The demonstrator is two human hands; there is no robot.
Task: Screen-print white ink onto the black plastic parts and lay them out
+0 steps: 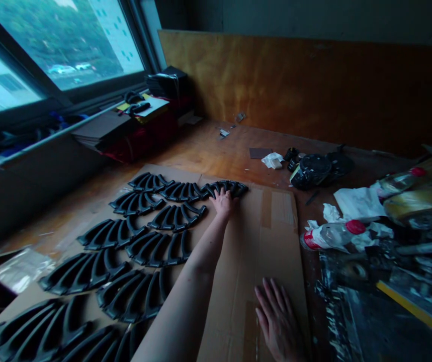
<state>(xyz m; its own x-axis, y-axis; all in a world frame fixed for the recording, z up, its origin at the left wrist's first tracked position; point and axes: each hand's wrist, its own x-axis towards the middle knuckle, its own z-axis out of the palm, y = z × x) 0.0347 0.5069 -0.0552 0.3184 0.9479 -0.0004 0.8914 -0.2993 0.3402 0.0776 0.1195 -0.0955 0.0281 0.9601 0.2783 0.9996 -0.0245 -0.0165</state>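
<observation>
Several fans of black curved plastic parts (151, 246) lie in two rows on a sheet of cardboard (272, 236) spread over a wooden surface. My left arm stretches far forward. My left hand (223, 201) rests with its fingers spread on the farthest group of black parts (234, 188), at the end of the back row. My right hand (278, 322) lies flat and open on the bare cardboard near me, palm down, holding nothing.
To the right are plastic bottles with red caps (332, 234), crumpled white paper (357, 202), black round items (312, 171) and dark clutter with a yellow strip (415, 309). A plywood board (314, 85) backs the surface. A window (50, 55) and stacked boxes (140, 130) are at left.
</observation>
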